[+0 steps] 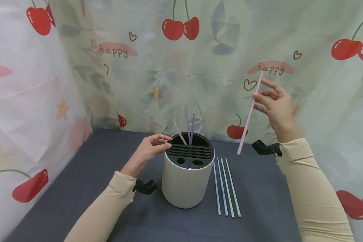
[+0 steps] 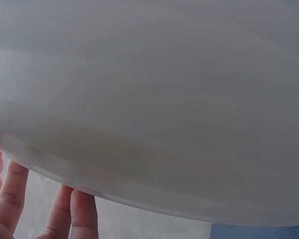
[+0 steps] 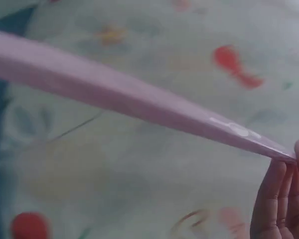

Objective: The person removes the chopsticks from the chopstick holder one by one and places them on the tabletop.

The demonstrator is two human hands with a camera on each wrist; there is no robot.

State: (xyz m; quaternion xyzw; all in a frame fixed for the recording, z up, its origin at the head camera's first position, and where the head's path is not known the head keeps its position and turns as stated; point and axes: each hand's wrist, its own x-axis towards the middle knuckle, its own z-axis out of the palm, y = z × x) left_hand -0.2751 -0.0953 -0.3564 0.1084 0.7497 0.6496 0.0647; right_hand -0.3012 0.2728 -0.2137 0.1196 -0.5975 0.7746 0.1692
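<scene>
A round cream pen holder with a black divided insert stands upright on the table. My left hand holds its left rim with thumb and fingertips. In the left wrist view the holder's pale wall fills most of the picture, with fingers at its edge. Raised to the right, my right hand pinches a pink pencil near its upper end. The pencil slants, its lower end toward the holder. The right wrist view shows white print on its faceted side.
Two purple pencils and a pink one lean in the holder's back compartment. Several blue and pale green pencils lie side by side to its right on the dark table. A cherry-printed curtain hangs behind.
</scene>
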